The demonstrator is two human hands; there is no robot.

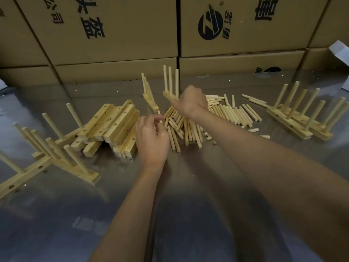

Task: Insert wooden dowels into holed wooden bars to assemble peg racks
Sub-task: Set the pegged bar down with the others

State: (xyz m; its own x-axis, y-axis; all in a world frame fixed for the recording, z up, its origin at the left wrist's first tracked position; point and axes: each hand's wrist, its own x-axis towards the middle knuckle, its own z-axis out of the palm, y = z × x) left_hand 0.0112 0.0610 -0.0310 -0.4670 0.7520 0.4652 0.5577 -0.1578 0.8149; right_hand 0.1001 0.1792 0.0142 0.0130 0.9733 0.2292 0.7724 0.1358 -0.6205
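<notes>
Loose wooden dowels (222, 114) lie in a heap at the middle of the metal table (188, 214). My right hand (190, 103) reaches over the heap and grips the end of a holed bar (169, 95) with three upright dowels (171, 81) in it. My left hand (151, 138) hovers just left of the heap, its fingers curled and pinching a short dowel (160, 116) at the fingertips. Another bar with dowels (149, 95) stands tilted behind, left of the held bar. A stack of bare holed bars (111, 127) lies left of my left hand.
Finished peg racks lie at the left (47, 154) and at the right (300, 120) of the table. Stacked cardboard boxes (120, 35) form a wall along the table's far edge. A white object (340, 52) sits at the far right.
</notes>
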